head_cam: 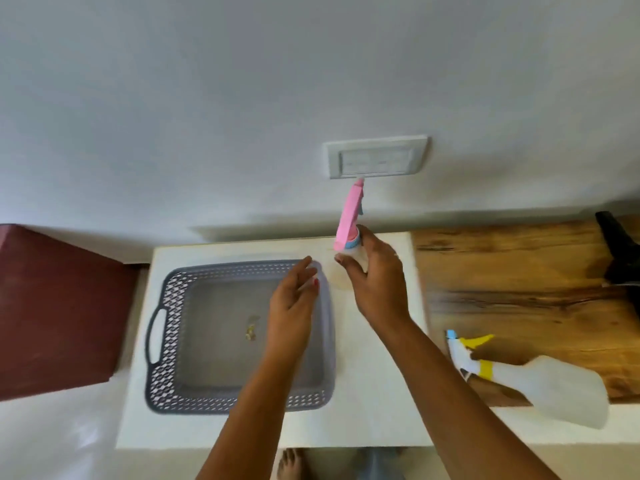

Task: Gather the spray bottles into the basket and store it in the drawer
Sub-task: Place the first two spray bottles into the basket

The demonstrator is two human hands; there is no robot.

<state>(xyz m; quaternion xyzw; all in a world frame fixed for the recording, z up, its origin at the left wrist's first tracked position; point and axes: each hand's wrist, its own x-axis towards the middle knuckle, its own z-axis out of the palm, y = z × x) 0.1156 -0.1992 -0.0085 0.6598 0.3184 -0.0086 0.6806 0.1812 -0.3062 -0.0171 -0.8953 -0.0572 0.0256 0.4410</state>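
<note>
A grey perforated basket (166,327) with side handles sits on the white cabinet top (377,403). Above its right side my left hand (292,306) hovers, fingers apart and holding nothing. My right hand (375,282) grips a spray bottle with a pink trigger head (349,216), held upright just beyond the basket's far right corner. The bottle's white body is mostly hidden by my fingers. A second spray bottle (554,393), white with a yellow and blue trigger, lies on its side at the right, across the edge of the wooden surface.
A wooden board surface (519,282) adjoins the cabinet top on the right, with a black object (620,251) at its far end. A dark red block (52,306) stands left. A wall switch plate (375,159) is behind the pink bottle. My feet show below the front edge.
</note>
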